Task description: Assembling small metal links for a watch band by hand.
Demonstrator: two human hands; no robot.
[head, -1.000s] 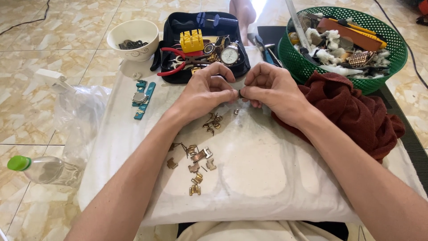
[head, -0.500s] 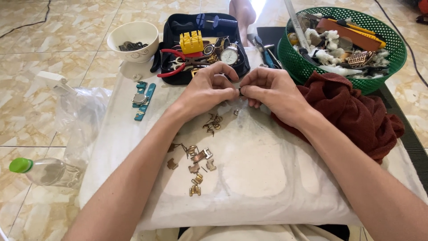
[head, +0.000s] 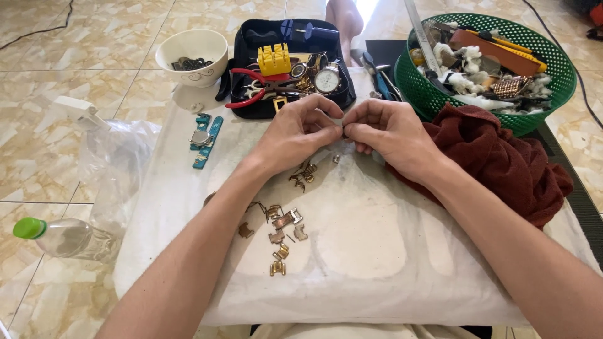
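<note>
My left hand (head: 300, 133) and my right hand (head: 386, 132) meet fingertip to fingertip above a white cloth-covered board (head: 377, 251). Together they pinch a very small metal piece between thumbs and forefingers; it is almost fully hidden. Under the hands lie a few gold-coloured watch band links (head: 303, 175). Several more links (head: 281, 229) are scattered nearer to me, beside my left forearm.
A black tool case (head: 251, 44) with red pliers, a yellow block and a watch lies behind the hands. A white bowl (head: 191, 51) and a teal watch (head: 204, 133) are at left, a green basket (head: 553, 69) and dark red cloth (head: 502, 163) at right. A plastic bottle (head: 63, 237) and clear bag lie on the floor.
Both hands stay together at the same spot; only the fingers shift slightly on the small piece. Nothing else has moved.
</note>
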